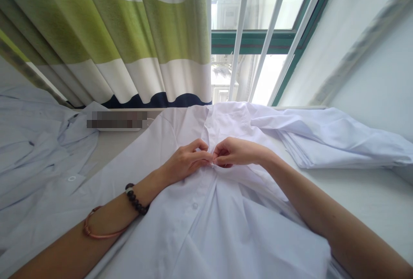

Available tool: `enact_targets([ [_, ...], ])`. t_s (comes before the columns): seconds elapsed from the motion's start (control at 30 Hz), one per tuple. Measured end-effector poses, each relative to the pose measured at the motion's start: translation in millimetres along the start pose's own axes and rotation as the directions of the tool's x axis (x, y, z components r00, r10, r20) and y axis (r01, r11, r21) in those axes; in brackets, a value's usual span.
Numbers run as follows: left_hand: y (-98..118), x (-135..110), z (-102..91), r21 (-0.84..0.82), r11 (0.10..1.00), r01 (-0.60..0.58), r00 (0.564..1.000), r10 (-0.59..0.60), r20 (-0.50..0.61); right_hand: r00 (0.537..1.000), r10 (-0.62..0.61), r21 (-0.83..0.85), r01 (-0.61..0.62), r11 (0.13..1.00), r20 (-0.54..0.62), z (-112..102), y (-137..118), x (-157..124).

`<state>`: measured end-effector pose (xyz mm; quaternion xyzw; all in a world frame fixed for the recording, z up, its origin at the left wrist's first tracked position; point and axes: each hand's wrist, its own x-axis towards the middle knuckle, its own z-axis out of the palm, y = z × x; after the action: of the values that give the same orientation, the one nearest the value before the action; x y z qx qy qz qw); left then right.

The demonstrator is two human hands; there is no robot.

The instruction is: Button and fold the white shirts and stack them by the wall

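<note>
A white coat [155, 150] with a buttoned front lies spread before me, its collar end towards the window. My left hand [195, 156] pinches the front edge at the middle of the coat. Against it, my right hand [227, 152] pinches the same spot from the other side, fingertips meeting the left ones. Whatever button is between the fingers is hidden. Lower on the placket, a white button [195, 206] shows. To the right, a sleeve [322, 126] stretches out over folded white cloth [306, 152].
More white garments [35, 141] are heaped on the left. A white box-like object [119, 129], partly blurred out, sits at the table's back edge. Behind hang a green-and-white curtain [122, 25] and white window bars [266, 42]. A wall [383, 68] stands on the right.
</note>
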<state>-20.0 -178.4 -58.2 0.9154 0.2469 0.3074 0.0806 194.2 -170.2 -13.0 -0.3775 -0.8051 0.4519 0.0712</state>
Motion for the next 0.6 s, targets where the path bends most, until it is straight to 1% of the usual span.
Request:
enact_targets([
  [0.1, -1, 0, 0.0, 0.026, 0.999, -0.021, 1.000, 0.021, 0.015, 0.999, 0.037, -0.167, -0.037, 0.985, -0.006, 2, -6, -2],
  [0.17, -1, -1, 0.3, 0.028, 0.999, -0.016, 1.000, 0.015, 0.023, 0.999, 0.041, -0.231, -0.047, 0.972, -0.030, 3, -8, -2],
  [0.27, -1, -1, 0.6, 0.004, 1.000, 0.027, 0.999, -0.027, 0.048, 0.999, 0.009, -0.232, -0.019, 0.973, -0.045, 4, -5, 0],
  [0.37, -2, -2, 1.0, 0.008, 1.000, 0.014, 0.999, -0.015, 0.042, 1.000, 0.002, -0.135, -0.002, 0.991, 0.002, 4, 1, 2],
  [0.4, -2, -1, 1.2, 0.038, 0.999, 0.006, 1.000, -0.006, 0.009, 1.000, 0.004, -0.091, -0.004, 0.996, 0.007, 3, 2, 2],
  [0.47, -2, 0, 1.1, 0.119, 0.993, 0.022, 0.993, -0.007, -0.118, 1.000, 0.017, -0.005, -0.017, 1.000, -0.019, 3, 3, 2],
  [0.53, -1, 1, 0.3, 0.145, 0.987, 0.065, 0.968, -0.027, -0.250, 0.997, 0.043, 0.047, -0.040, 0.998, -0.061, 2, 1, 1],
  [0.57, 2, 2, -0.5, 0.120, 0.990, 0.077, 0.960, -0.041, -0.278, 0.996, 0.057, 0.061, -0.052, 0.997, -0.076, 1, 0, 0],
  [0.6, 5, 3, -1.5, 0.076, 0.994, 0.082, 0.961, -0.059, -0.272, 0.994, 0.069, 0.066, -0.063, 0.996, -0.088, 0, -1, 0],
])
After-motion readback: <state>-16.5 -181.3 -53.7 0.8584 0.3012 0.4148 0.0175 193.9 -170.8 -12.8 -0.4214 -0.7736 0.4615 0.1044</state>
